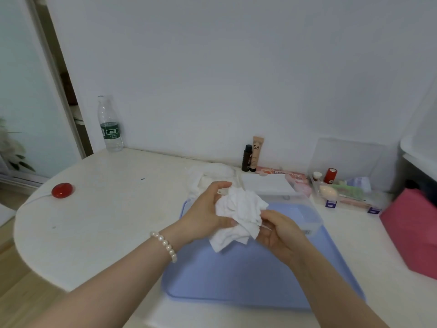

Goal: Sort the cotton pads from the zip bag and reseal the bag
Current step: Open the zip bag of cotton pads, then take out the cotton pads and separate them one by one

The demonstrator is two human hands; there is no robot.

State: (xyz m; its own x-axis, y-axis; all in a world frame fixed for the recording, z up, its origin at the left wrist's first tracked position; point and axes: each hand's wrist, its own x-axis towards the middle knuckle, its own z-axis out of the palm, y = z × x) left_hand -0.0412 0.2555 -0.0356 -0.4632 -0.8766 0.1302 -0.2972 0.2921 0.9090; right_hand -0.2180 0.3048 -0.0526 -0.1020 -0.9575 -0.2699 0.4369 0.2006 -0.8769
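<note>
I have the bunch of cotton pads (238, 216) gripped in my left hand (205, 216), fingers curled round it, above the far end of the blue tray (236, 280). My right hand (279, 230) pinches its lower right side. More white pads (212, 176) lie on the table (106, 209) beyond the tray's far edge.
</note>
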